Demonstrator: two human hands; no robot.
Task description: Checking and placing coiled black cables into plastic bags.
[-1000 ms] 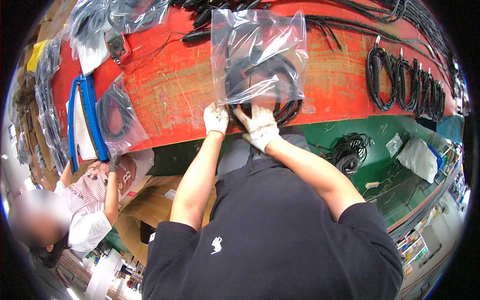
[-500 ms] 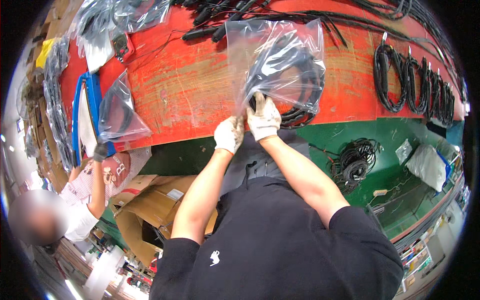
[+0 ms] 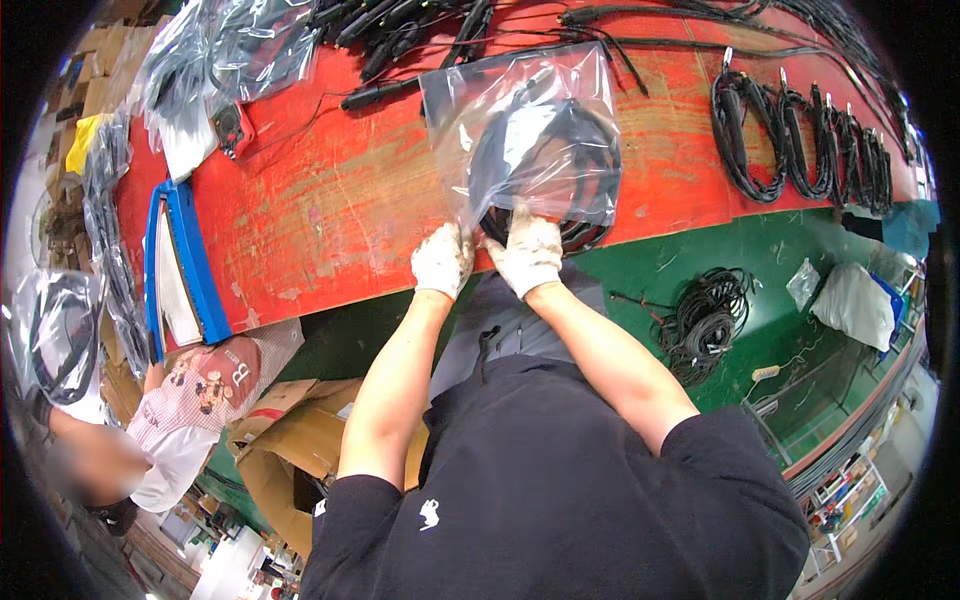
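Head: bag (image 3: 540, 140) over scuffed table (image 3: 310, 215); green floor (image 3: 635, 345).

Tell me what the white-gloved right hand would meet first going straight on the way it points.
Likely the round coil of black cable, mostly inside the clear plastic bag: the right hand points at its near side. Whether bag film or bare cable comes first, I can't tell.

By the worn red table (image 3: 330, 195), a clear bag (image 3: 530, 135) of black cable (image 3: 487, 165) is borne at the near edge; cable loops (image 3: 790, 145) are lined toward the right end, black leads (image 3: 400, 40) strewn along the far edge, plastic packets (image 3: 250, 50) heaped far left, a blue frame (image 3: 195, 260) set near-left.
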